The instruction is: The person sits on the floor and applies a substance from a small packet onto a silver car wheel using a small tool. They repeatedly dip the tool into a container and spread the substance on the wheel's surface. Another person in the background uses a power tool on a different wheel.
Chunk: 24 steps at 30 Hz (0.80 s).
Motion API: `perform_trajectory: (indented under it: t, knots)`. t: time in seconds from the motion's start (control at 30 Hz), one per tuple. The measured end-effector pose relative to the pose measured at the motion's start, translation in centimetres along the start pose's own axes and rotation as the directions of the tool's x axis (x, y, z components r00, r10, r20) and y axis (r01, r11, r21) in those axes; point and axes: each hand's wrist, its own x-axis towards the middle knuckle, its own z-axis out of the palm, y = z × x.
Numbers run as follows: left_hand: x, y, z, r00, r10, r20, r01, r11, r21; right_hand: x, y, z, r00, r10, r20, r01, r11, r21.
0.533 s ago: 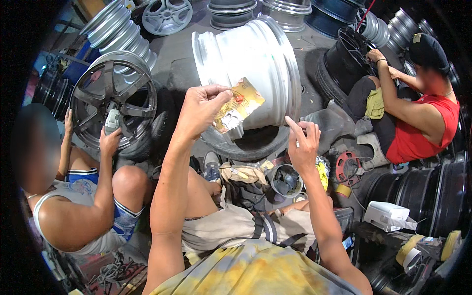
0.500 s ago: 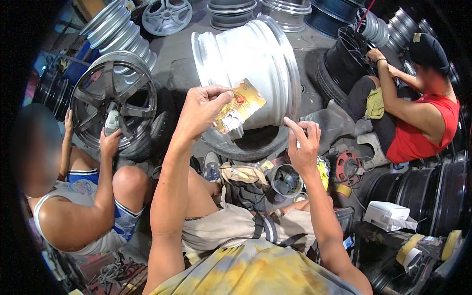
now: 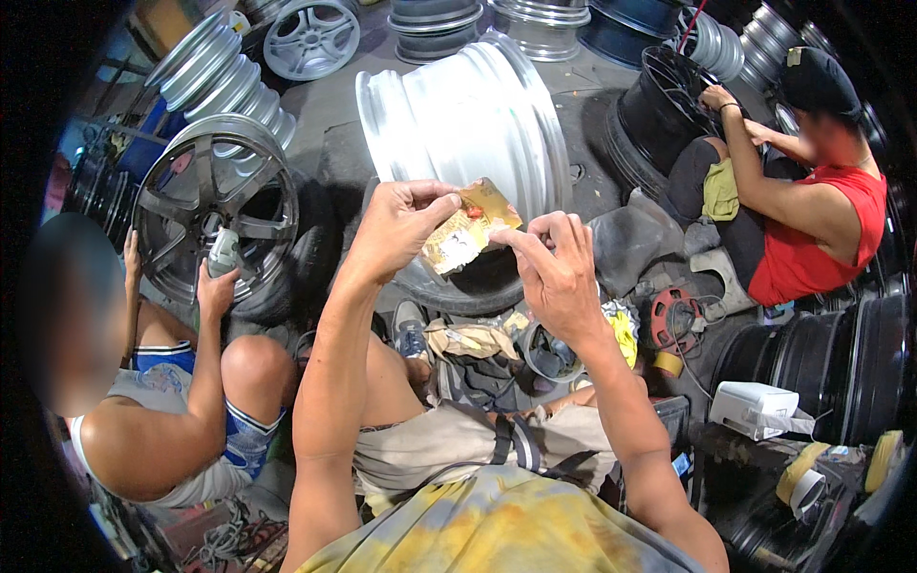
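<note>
My left hand [image 3: 401, 224] grips a gold, rectangular card [image 3: 468, 220] with a red patch and ragged pale areas, pinched at its upper left between thumb and fingers. My right hand [image 3: 559, 267] is open, its index finger reaching to the card's right side, seemingly touching it, and the other fingers bent apart. Behind both hands a large silver wheel rim [image 3: 454, 115] lies on its side on a black tyre [image 3: 411, 296], its face turned away.
A co-worker [image 3: 172, 430] at left holds a grey tool [image 3: 223, 250] at a dark spoked wheel [image 3: 167, 205]. A co-worker in red [image 3: 812, 229] works at a black rim [image 3: 650, 119]. A bucket [image 3: 544, 358] sits before me; black rims [image 3: 812, 363] lie right; stacked rims [image 3: 435, 24] stand behind.
My right hand has moved up and left to the card; my left hand and the card have shifted slightly right and down. The view has shifted slightly.
</note>
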Motion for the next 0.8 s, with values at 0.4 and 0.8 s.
perform_trajectory:
  t: [0.4,0.8]
  knots:
    - [0.4,-0.4,-0.8,0.992,0.105,-0.074,-0.093,0.983,0.156,-3.4,7.2,1.2,0.995,0.095,-0.003,-0.092,0.953,-0.288]
    - [0.2,0.0,-1.1,0.991,0.094,-0.097,-0.077,0.983,0.169,-1.9,8.7,2.0,0.998,0.049,-0.024,-0.055,0.932,-0.359]
